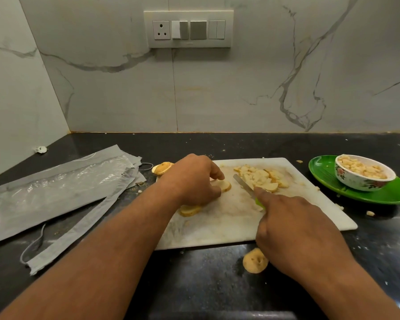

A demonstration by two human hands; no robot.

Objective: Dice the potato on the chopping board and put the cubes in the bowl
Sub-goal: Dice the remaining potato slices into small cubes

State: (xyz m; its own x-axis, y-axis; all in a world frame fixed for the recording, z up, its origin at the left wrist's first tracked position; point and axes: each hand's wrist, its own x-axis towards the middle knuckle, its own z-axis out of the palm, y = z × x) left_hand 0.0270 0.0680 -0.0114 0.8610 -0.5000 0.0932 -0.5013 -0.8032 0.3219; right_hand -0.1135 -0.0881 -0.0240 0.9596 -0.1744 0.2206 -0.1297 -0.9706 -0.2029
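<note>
A white chopping board (217, 229) lies on the dark counter. My left hand (194, 179) curls over a potato slice (225, 185) near the board's middle. More slices (189, 210) lie under its wrist. My right hand (296, 229) grips a green-handled knife (244, 184), forefinger along its back, the blade pointing at a pile of cut potato pieces (261, 176) at the board's far side. A floral bowl (363, 173) filled with potato cubes stands on a green plate (388, 195) to the right.
Grey plastic bags (56, 192) lie on the counter to the left. One potato end piece (162, 167) sits by the board's far left corner and another (255, 260) by its front edge. Small scraps (370, 213) dot the counter on the right. A marble wall stands behind.
</note>
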